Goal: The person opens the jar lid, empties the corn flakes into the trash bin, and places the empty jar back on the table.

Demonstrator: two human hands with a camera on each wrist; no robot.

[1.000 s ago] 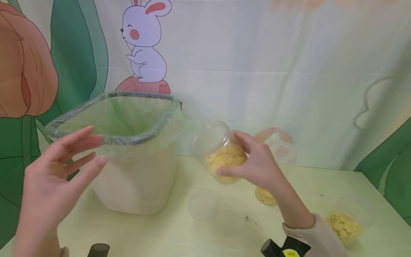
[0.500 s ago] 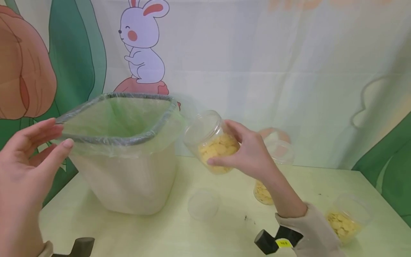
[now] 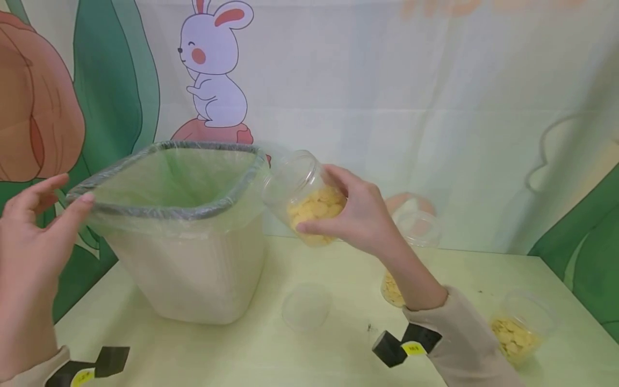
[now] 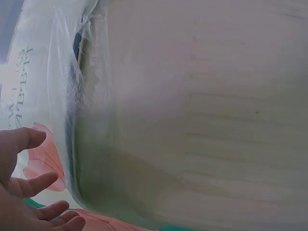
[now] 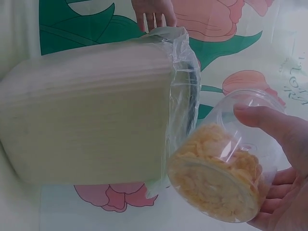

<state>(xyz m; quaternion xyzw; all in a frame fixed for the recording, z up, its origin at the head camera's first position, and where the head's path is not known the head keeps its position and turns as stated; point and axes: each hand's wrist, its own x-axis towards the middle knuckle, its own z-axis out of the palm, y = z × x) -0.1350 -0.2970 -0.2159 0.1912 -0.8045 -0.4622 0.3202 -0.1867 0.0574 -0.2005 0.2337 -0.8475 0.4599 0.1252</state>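
My right hand [image 3: 360, 215] grips a clear plastic jar [image 3: 309, 193], thumb on the near side. Yellow flakes fill its lower part. The jar tilts left, its open mouth close beside the right rim of a pale trash bin [image 3: 193, 274]. In the right wrist view the flakes lie toward the base of the jar [image 5: 216, 178]. A clear green bag [image 3: 232, 217] lines the bin and folds over its dark rim. At the bin's left corner is my left hand [image 3: 36, 247], fingers spread and fingertips right at the rim. The left wrist view shows these loosely spread fingers [image 4: 41, 183] beside the bagged rim.
A clear round lid [image 3: 306, 307] lies on the pale table [image 3: 333, 360] in front of the bin. Another jar of flakes [image 3: 393, 289] stands partly behind my right forearm, and a third jar [image 3: 517, 336] at the right. A printed curtain [image 3: 338, 70] hangs behind.
My right hand has carried the jar left and upward, nearer the bin's rim. My left hand has moved left, from in front of the bin to its left corner.
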